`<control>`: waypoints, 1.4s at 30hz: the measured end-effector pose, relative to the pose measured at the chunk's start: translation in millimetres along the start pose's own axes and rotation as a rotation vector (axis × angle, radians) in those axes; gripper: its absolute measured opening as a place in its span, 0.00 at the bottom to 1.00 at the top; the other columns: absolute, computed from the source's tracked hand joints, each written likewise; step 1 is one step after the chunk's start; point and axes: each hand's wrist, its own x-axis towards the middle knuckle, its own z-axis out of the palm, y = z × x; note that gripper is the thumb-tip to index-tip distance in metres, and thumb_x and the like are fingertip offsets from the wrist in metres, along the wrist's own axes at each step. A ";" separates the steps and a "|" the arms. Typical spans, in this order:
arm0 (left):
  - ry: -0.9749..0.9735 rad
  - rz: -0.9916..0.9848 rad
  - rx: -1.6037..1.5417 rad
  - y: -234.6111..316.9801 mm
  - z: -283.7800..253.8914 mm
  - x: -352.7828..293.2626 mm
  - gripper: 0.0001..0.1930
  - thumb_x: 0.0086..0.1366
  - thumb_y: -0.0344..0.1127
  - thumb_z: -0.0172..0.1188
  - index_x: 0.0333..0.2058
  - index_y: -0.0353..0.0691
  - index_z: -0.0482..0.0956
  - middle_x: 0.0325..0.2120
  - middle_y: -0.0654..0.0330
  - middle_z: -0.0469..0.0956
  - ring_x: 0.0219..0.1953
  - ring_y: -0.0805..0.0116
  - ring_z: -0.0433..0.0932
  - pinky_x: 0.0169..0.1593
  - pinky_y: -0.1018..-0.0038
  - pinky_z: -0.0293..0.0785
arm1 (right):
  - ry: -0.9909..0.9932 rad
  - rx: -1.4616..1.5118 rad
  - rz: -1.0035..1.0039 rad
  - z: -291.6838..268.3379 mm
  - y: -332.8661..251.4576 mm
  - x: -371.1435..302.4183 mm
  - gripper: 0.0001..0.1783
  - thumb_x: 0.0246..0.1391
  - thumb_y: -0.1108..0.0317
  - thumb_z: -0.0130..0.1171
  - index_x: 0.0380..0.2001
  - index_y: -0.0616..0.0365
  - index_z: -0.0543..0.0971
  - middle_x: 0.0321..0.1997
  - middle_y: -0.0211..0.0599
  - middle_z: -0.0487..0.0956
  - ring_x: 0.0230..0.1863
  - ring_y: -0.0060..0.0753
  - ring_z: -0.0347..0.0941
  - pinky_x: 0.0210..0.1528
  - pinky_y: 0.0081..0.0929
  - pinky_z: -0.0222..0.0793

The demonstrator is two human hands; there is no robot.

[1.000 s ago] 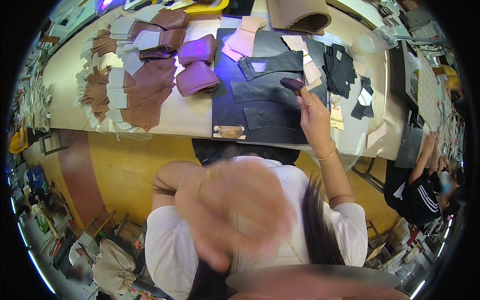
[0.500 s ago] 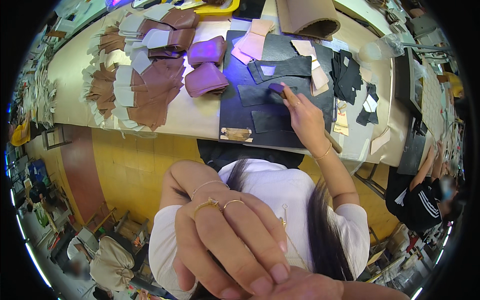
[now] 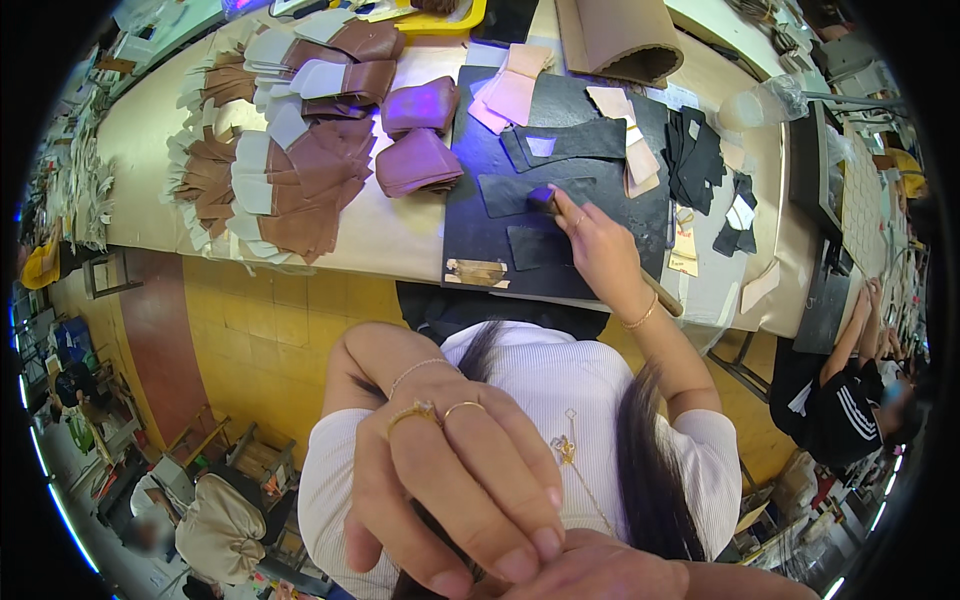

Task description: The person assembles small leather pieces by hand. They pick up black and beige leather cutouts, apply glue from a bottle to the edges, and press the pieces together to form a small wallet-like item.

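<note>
My right hand (image 3: 605,255) is closed near the head of a hammer (image 3: 543,200). The dark head sits over the black board, between two black leather pieces. Its wooden handle (image 3: 668,297) sticks out behind my wrist. The farther leather piece (image 3: 510,194) is a long strip, and the nearer one (image 3: 535,248) lies partly behind my fingers. Contact between head and leather cannot be made out. My left hand (image 3: 455,480), with rings on it, is raised close to the camera with its fingers curled. Whatever its fingertips hold or touch is hidden.
Brown leather stacks (image 3: 300,180) cover the table's left part. Pink pieces (image 3: 512,88), a black notched strip (image 3: 570,143) and beige strips (image 3: 640,150) lie beyond the hammer. A cardboard roll (image 3: 625,45) is at the back; black pieces (image 3: 692,160) lie to the right.
My right hand has drawn the hammer head a little nearer and slightly left, from over the farther leather strip toward the nearer piece. My left hand has barely shifted.
</note>
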 end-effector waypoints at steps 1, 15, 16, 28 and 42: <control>-0.009 -0.004 -0.005 0.6 -0.1 0.0 0.12 0.70 0.42 0.54 0.46 0.42 0.77 0.47 0.55 0.76 0.51 0.60 0.76 0.55 0.66 0.73 | 0.043 0.002 -0.018 0.3 -2.2 1.4 0.27 0.60 0.64 0.58 0.63 0.39 0.72 0.27 0.34 0.73 0.25 0.42 0.76 0.26 0.38 0.72; -0.006 0.094 0.071 -4.0 -0.2 0.8 0.12 0.70 0.42 0.55 0.45 0.43 0.78 0.48 0.56 0.76 0.51 0.60 0.76 0.55 0.69 0.74 | 0.000 -0.031 -0.059 9.9 -27.7 21.0 0.25 0.62 0.63 0.56 0.62 0.43 0.72 0.27 0.37 0.72 0.23 0.43 0.75 0.25 0.39 0.72; -0.013 0.054 0.043 -0.7 -1.4 1.0 0.12 0.70 0.42 0.55 0.45 0.43 0.78 0.48 0.56 0.76 0.51 0.60 0.76 0.55 0.69 0.74 | 0.021 0.013 -0.057 11.8 -32.6 19.7 0.25 0.61 0.63 0.56 0.62 0.43 0.72 0.27 0.37 0.72 0.23 0.43 0.75 0.25 0.39 0.72; -0.053 0.035 0.005 6.4 -8.5 -4.6 0.14 0.72 0.44 0.51 0.46 0.43 0.79 0.48 0.54 0.76 0.52 0.59 0.77 0.56 0.66 0.72 | -0.033 0.040 0.007 7.6 -26.5 3.3 0.25 0.61 0.64 0.57 0.62 0.39 0.72 0.27 0.36 0.72 0.25 0.44 0.75 0.27 0.39 0.72; -0.060 -0.025 0.039 1.4 -10.3 -0.3 0.16 0.76 0.46 0.44 0.50 0.46 0.76 0.48 0.56 0.78 0.51 0.61 0.77 0.54 0.65 0.71 | 0.132 0.033 0.048 -1.4 -6.7 -13.4 0.26 0.60 0.66 0.58 0.62 0.41 0.73 0.27 0.35 0.72 0.24 0.43 0.73 0.27 0.37 0.71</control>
